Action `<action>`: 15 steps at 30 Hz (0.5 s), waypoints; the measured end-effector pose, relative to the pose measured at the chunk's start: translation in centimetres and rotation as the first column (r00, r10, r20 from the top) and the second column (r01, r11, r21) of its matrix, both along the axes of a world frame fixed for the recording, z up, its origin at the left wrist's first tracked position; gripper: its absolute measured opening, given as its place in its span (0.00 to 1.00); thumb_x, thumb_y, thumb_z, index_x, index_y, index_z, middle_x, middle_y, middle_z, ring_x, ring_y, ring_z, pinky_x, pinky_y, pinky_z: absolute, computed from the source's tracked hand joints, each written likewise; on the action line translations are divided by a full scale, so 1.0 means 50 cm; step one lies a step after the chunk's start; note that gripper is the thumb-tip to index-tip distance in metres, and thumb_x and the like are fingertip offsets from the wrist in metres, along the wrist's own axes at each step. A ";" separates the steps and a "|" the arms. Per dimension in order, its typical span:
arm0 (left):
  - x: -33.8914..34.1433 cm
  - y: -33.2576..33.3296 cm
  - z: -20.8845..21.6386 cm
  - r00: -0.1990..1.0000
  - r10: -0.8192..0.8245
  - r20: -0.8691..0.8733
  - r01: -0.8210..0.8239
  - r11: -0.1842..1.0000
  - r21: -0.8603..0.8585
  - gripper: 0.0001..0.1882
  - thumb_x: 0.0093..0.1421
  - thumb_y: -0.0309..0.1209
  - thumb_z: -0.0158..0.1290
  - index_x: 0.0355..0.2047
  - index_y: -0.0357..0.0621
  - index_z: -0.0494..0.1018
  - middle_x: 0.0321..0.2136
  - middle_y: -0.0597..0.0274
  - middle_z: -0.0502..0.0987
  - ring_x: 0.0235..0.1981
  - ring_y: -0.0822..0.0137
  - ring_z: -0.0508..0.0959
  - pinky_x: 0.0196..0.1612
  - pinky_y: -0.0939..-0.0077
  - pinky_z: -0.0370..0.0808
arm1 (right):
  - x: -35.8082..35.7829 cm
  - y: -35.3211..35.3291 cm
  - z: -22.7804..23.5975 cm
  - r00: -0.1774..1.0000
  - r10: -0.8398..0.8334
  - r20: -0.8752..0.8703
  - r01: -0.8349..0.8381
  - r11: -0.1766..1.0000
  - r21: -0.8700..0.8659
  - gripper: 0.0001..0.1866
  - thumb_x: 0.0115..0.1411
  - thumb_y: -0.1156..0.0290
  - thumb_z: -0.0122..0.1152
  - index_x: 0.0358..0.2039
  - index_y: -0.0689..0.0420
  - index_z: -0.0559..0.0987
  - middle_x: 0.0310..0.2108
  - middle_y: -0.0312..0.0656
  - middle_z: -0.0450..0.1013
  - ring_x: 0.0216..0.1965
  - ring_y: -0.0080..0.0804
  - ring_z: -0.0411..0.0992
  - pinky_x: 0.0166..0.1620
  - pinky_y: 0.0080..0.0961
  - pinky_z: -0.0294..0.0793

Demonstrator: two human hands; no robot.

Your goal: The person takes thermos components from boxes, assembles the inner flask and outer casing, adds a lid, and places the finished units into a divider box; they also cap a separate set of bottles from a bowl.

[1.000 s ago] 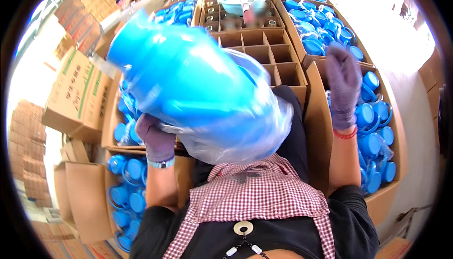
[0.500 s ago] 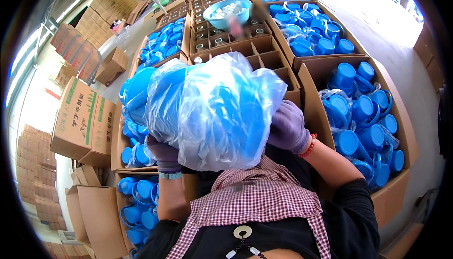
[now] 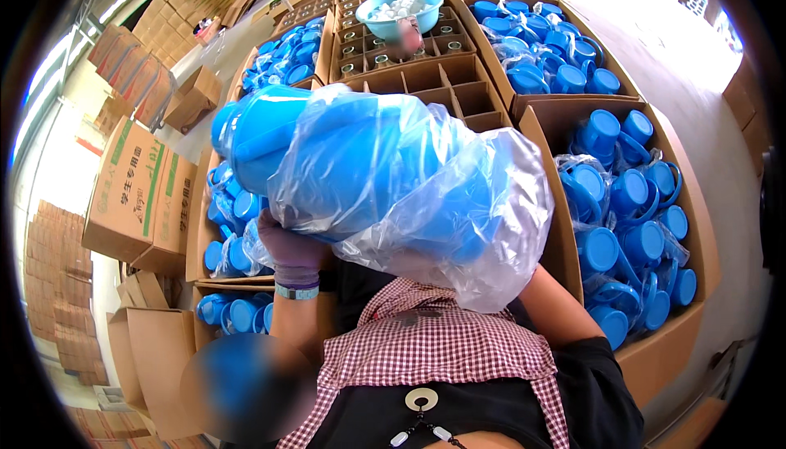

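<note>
Stacked cartons (image 3: 61, 277) stand well left of a divided carton (image 3: 468, 97); just before it, the left hand (image 3: 292, 246) grips bagged blue plasticware (image 3: 381, 171) from below, likely for support; the hidden right hand's state I cannot tell.

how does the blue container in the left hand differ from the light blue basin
The blue container is tipped on its side, while the basin sits upright.
Clear plastic wraps much of the container; the basin is bare.
The container is held by the left hand; the basin sits farther off, holding small white things.
Both are blue and rounded, the basin paler.
</note>
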State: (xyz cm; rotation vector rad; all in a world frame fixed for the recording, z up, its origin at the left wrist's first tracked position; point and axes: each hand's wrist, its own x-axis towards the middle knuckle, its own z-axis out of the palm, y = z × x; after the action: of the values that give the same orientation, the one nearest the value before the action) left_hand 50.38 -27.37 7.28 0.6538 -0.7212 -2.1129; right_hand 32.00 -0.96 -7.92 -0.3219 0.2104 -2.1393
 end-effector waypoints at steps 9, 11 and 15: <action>0.033 -0.068 -0.065 0.995 -0.067 -0.071 0.050 0.974 -0.219 0.28 0.60 0.43 0.42 0.54 0.41 0.77 0.58 0.48 0.76 0.60 0.47 0.74 0.65 0.42 0.69 | 0.007 0.017 0.067 -0.344 0.009 -0.939 0.810 0.509 -0.292 0.36 0.70 0.53 0.58 0.73 0.52 0.60 0.71 0.43 0.62 0.70 0.42 0.61 0.72 0.45 0.58; 0.026 -0.056 -0.048 0.993 -0.052 -0.102 0.048 0.998 -0.046 0.26 0.56 0.39 0.43 0.48 0.36 0.79 0.53 0.46 0.79 0.56 0.45 0.77 0.63 0.44 0.71 | 0.010 0.005 0.070 -0.020 -0.110 -0.994 0.793 0.604 -0.083 0.33 0.70 0.55 0.58 0.71 0.53 0.62 0.69 0.43 0.64 0.68 0.43 0.63 0.71 0.44 0.60; -0.003 -0.013 -0.006 0.990 -0.085 -0.109 0.097 0.989 0.108 0.27 0.53 0.38 0.43 0.46 0.35 0.80 0.51 0.44 0.81 0.56 0.44 0.78 0.64 0.46 0.71 | -0.010 -0.011 0.051 0.885 -0.172 -0.433 0.296 0.926 0.236 0.29 0.70 0.59 0.57 0.68 0.54 0.66 0.66 0.44 0.67 0.65 0.43 0.66 0.69 0.41 0.63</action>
State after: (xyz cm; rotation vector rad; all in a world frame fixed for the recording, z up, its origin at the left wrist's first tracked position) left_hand 50.22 -28.00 6.98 0.5753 -0.5871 -2.2665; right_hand 31.48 -1.53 -5.35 -0.5876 0.8443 -2.2163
